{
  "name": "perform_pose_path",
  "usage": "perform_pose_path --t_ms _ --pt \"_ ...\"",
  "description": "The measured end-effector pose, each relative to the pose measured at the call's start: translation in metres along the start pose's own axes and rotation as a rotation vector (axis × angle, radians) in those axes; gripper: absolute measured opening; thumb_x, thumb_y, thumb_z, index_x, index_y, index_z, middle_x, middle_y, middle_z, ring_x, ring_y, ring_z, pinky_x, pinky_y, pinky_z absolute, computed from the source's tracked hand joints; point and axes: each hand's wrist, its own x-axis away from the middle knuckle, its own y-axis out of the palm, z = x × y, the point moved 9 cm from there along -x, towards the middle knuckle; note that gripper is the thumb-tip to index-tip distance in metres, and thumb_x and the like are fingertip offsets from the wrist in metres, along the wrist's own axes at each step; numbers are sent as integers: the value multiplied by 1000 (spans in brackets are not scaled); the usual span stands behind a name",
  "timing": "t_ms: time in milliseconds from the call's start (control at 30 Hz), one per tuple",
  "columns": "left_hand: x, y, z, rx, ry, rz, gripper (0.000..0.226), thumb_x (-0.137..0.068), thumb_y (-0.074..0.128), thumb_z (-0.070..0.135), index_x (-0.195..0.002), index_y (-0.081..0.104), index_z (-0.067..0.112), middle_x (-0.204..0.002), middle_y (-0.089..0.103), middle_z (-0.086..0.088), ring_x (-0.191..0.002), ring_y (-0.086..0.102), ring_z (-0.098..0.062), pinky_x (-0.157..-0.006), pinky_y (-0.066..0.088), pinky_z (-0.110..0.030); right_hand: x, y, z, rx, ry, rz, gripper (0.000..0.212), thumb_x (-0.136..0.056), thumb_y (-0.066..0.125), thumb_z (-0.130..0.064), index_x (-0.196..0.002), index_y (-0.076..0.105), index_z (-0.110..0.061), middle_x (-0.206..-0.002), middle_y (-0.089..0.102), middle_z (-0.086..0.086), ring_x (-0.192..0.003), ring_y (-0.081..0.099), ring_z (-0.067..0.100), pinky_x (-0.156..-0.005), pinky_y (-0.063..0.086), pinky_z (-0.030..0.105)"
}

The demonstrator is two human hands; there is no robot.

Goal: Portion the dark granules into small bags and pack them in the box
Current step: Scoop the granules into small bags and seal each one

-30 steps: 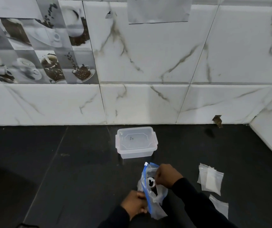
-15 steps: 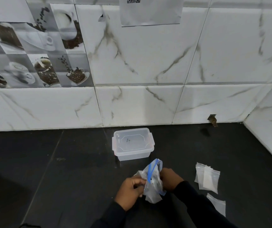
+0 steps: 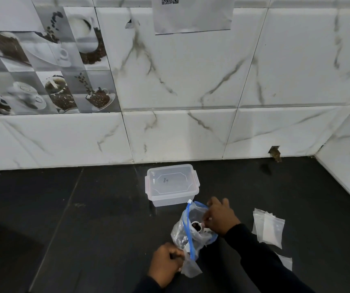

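My left hand (image 3: 165,264) pinched the near corner of the big zip bag (image 3: 187,240), fingers pressed together on the plastic by the blue zip strip, and my right hand (image 3: 220,218) was at the open mouth, fingertips closed around a small white scoop (image 3: 197,226) loaded with dark granules (image 3: 195,225). The bag stood crumpled on the black counter (image 3: 74,229), toward its near edge and just in front of the clear box (image 3: 172,187), which sat with its lid shut, nearer the back wall. The small bags (image 3: 268,228) lay flat in a loose pile toward the counter's right edge, apart from the zip bag, with one more (image 3: 285,261) lying nearer me.

To do this step well, I judged I should hold the mouth open and steady with the left, lift the scoop level and straight up so it would not brush the zip strip, and not overfill it. The thin plastic looked liable to fold in and knock granules loose. A small bag would have to be opened before pouring, and none was yet in hand
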Motion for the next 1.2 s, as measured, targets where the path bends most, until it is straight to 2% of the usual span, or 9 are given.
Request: perform_pose_path --t_ms 133,300,400,533,733,867,1000,1100,1200 --pt "11 -11 12 -46 30 72 19 -59 67 15 -61 78 31 -79 70 3 -62 70 -11 -67 60 -34 12 -4 -10 -42 -21 105 18 -87 65 -36 -93 76 -23 -116 41 -7 -112 34 21 -98 44 34" --pt "30 -43 36 -139 149 225 53 -71 79 4 -50 67 52 -86 68 8 -83 66 3 -69 45 -7 21 -11 13 -493 116 142 16 -78 75 -22 -67 65 -15 -101 54 -3 -98 47 18 -86 42 28" --pt "43 -62 55 -152 223 280 43 -75 75 2 -62 75 43 -95 67 23 -82 68 4 -75 45 -5 23 -14 23 -669 110 148 30 -74 76 -16 -55 60 2 -67 57 8 -62 53 19 -63 43 33" --pt "51 -77 91 -91 302 207 33 -80 69 -6 -74 81 24 -92 74 19 -89 70 0 -84 53 -15 28 -12 27 -827 105 109 47 -77 73 -9 -39 45 -17 -50 40 3 -46 34 11 -57 33 29" --pt "52 -86 123 -220 330 140 25 -77 72 -1 -75 81 22 -89 76 16 -86 70 2 -82 54 -15 36 -11 21 -859 129 130 38 -73 73 -6 -45 49 -12 -55 45 14 -53 41 18 -59 37 37" --pt "45 -77 133 -471 297 150 16 -80 67 11 -75 79 20 -88 74 15 -85 67 2 -80 54 -17 49 -31 23 -843 173 266 35 -73 74 -4 -50 50 7 -85 63 33 -78 58 42 -59 38 27" --pt "30 -58 141 -645 212 154 20 -79 55 16 -61 62 9 -68 64 -2 -72 65 -17 -65 54 -31 64 -49 11 -987 157 312 26 -73 77 -5 -54 62 4 -92 70 1 -90 66 13 -73 44 27" --pt "20 -42 153 -710 197 155 25 -77 51 13 -53 43 11 -57 48 -3 -69 63 -28 -57 42 -30 79 -52 -8 -1201 157 284 16 -74 74 1 -59 68 5 -99 70 4 -84 67 7 -66 47 16" --pt "15 -34 166 -711 196 153 21 -81 55 11 -62 48 15 -71 59 -7 -74 63 -24 -57 39 -27 95 -48 -28 -1291 149 287 29 -76 72 2 -51 69 -12 -98 70 4 -80 68 6 -62 49 15"
